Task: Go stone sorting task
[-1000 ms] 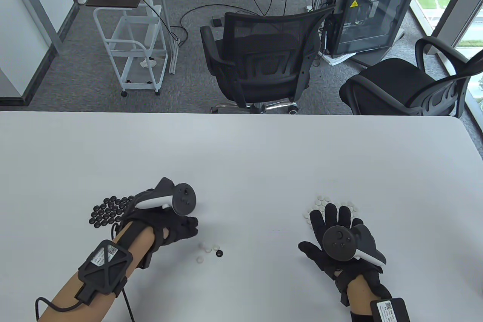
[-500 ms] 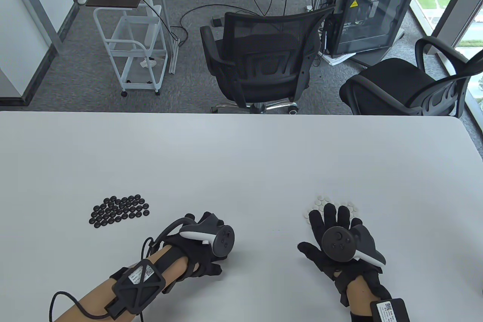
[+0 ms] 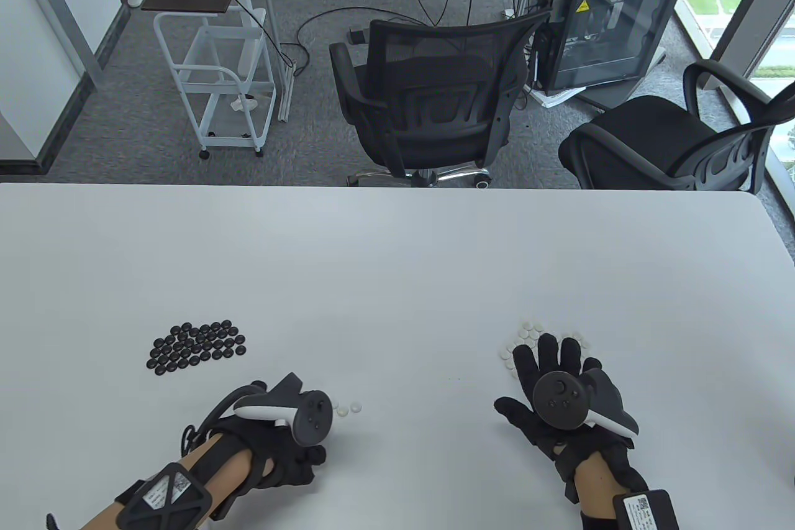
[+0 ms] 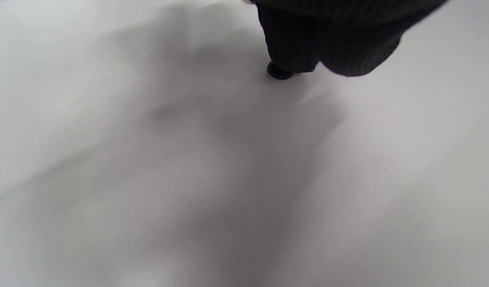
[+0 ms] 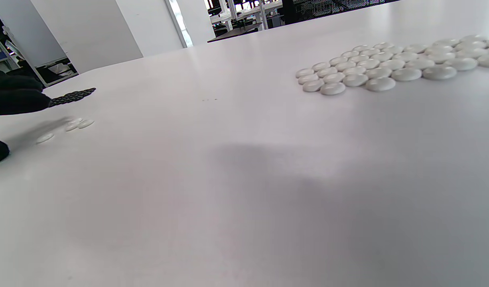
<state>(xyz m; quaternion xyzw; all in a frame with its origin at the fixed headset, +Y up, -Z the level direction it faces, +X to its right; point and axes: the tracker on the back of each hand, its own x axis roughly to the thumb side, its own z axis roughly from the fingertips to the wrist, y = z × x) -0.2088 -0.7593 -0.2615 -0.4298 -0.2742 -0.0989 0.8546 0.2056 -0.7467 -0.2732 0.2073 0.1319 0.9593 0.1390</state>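
A pile of black Go stones (image 3: 195,347) lies at the left of the white table (image 3: 397,256). A pile of white stones (image 3: 531,331) lies at the right, partly under my right hand (image 3: 546,362), which rests flat with fingers spread. The same white pile (image 5: 388,67) fills the right wrist view. Two loose white stones (image 3: 348,409) lie just right of my left hand (image 3: 307,458), whose fingers are curled. In the left wrist view, the fingertips (image 4: 296,48) hold a single black stone (image 4: 278,72) down at the table surface.
Beyond the table's far edge stand two black office chairs (image 3: 435,101), a white cart (image 3: 217,82) and a computer case (image 3: 608,27). Loose white stones (image 5: 79,123) and the black pile (image 5: 73,95) show far left in the right wrist view.
My left hand went from the black pile to the loose stones, then drew back left and nearer. The lone black stone is gone from among the white ones. My right hand barely moved.
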